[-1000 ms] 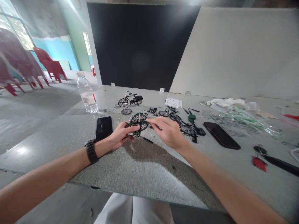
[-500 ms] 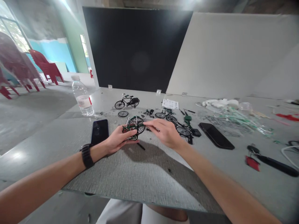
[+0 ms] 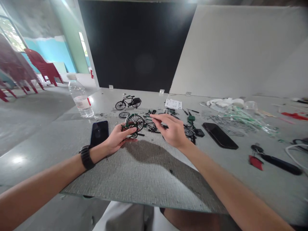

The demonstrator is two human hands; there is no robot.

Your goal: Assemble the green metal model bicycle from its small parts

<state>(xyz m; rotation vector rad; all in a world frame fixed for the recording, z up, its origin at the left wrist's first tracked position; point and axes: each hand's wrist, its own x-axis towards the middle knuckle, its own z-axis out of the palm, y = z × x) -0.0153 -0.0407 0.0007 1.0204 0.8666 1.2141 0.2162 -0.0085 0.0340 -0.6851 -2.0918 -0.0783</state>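
Observation:
My left hand [image 3: 119, 136] is closed round a partly built miniature bicycle [image 3: 135, 123], black and green with a spoked wheel turned upward. My right hand [image 3: 172, 128] is apart from it, just to the right, thumb and forefinger pinched together. Whatever sits between those fingertips is too small to make out. Behind the held model, a finished black miniature bicycle [image 3: 128, 102] stands upright. A loose spoked wheel [image 3: 124, 115] lies flat in front of that one. More dark bicycle parts [image 3: 189, 131] lie beyond and beside my right hand, partly hidden by it.
A water bottle [image 3: 81, 99] and a phone [image 3: 99, 133] are on the left. To the right lie another phone [image 3: 220, 135], a black-handled tool [image 3: 280, 163], a red tag [image 3: 255, 162] and crumpled plastic bags [image 3: 252, 120]. Printed paper [image 3: 173, 104] rests near the black panel [image 3: 139, 48].
My right hand has drawn away from the wheel's edge, leaving a gap and moving slightly up. The left hand still holds the miniature bicycle. The camera view has shifted a little.

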